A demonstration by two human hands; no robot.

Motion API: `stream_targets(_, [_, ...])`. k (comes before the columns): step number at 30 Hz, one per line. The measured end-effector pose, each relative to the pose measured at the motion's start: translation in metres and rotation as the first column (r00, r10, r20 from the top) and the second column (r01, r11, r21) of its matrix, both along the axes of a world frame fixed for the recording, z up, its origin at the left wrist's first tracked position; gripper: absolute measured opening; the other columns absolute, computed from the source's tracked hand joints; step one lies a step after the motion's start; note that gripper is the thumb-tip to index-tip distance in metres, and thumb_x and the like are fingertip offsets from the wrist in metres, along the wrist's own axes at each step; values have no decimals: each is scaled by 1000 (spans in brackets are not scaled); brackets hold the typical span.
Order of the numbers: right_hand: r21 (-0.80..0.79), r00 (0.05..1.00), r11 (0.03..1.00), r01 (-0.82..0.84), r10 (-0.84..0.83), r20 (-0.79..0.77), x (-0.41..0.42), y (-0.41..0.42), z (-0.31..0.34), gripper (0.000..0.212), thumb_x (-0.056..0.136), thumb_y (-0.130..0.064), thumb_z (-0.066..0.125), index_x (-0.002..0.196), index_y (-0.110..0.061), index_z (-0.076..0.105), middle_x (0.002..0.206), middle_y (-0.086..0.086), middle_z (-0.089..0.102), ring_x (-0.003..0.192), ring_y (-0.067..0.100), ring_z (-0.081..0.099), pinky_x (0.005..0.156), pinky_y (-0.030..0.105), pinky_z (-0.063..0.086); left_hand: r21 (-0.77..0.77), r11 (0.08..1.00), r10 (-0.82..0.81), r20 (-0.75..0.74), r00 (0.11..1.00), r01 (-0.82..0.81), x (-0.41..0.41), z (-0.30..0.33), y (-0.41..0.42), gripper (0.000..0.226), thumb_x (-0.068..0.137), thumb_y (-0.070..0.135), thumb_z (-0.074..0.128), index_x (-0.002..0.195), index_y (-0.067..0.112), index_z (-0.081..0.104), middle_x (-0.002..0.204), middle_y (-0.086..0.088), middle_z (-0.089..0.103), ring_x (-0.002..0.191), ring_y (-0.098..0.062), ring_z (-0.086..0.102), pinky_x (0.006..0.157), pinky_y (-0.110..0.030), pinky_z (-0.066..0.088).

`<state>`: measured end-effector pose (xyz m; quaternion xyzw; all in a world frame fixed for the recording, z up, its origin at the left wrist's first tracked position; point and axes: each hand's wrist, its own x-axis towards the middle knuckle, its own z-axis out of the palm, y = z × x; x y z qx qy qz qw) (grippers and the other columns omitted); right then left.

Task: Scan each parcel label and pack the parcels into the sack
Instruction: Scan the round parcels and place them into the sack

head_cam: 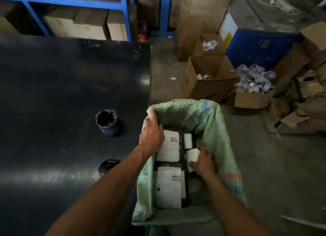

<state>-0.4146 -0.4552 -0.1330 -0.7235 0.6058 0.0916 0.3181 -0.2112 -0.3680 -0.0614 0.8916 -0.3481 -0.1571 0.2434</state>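
While both arms reach into the sack (208,116):
Left hand (151,133): fingers pinch the sack's rim.
Right hand (203,162): fingers wrap a small parcel (192,155).
Parcels (168,188): lie flat inside.

No legible text anywhere. Far parcel (170,145) in the sack (210,123): white label with barcode blocks near its right edge, print too blurred to read. Near parcel (170,187): white label, barcode at right, small dark square mark at lower left, text lines unreadable. Small parcel (192,155) at the right side of the sack: white label, no characters resolvable. Blue drum (255,47) far right has a white-and-yellow sticker, nothing readable on it. Cartons on the blue rack (75,1) far left: faint markings, unreadable.
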Motion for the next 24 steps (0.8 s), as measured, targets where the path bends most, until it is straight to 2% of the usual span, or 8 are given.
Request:
stream_targets(2, [70,1000,998,4,-4,0,-1,-5,-24,79,82,-24,82,145,-17,36,144,22,41,125,42,52,99,47,48,-6,1000,-21,52,998,21,0,-4,-4,75,105,32,41,161,7,-2,150,-23,38,115,-38,60,89,-41,52])
stream_targets(4, [119,999,993,18,-24,49,0,-9,-45,79,82,-19,83,147,-15,36,142,24,42,124,42,52,98,46,50,-29,999,-26,7,1000,26,4,-4,-7,74,105,27,42,162,12,-2,145,-25,44,113,-38,61,84,-41,51])
stream_targets(6, [128,996,991,30,-40,78,5,-13,-61,77,82,-14,81,146,-15,37,140,24,44,121,43,54,97,47,52,-34,999,-22,-3,1000,21,8,-4,-9,73,104,25,43,162,14,-1,142,-25,48,108,-39,62,78,-41,50])
stream_targets(9, [108,994,993,41,-51,96,15,-21,-82,78,81,-12,80,146,-14,37,141,24,41,121,42,53,101,48,49,-23,998,-53,86,995,55,7,-7,-10,72,105,22,43,161,8,1,148,-24,44,114,-39,61,81,-45,52])
stream_targets(12, [93,986,990,108,-118,115,24,-28,-94,78,79,-10,83,143,-13,39,140,25,40,122,43,51,101,51,48,-19,999,-33,-13,999,33,10,-7,-12,70,106,20,42,161,18,-2,139,-24,51,110,-37,61,80,-34,46])
stream_targets(17, [76,974,983,165,-175,143,27,-32,-106,75,71,-3,87,134,-8,46,138,24,48,123,42,50,98,48,47,-52,997,-51,21,998,52,15,-7,-10,71,105,21,43,162,15,0,140,-20,50,110,-40,59,87,-44,47])
stream_targets(21, [76,971,984,159,-170,168,25,-31,-104,77,70,-6,88,134,-10,45,138,23,49,123,42,52,99,49,47,-52,996,-71,-7,997,70,18,-5,-8,73,105,23,42,162,17,-3,139,-21,50,110,-41,59,90,-47,48])
stream_targets(24, [88,984,990,114,-125,129,25,-32,-99,77,74,-12,86,138,-9,43,138,25,51,123,42,53,101,48,47,-56,996,-70,-11,997,69,18,-3,-4,73,105,23,41,162,17,-3,142,-22,48,113,-42,58,93,-48,47])
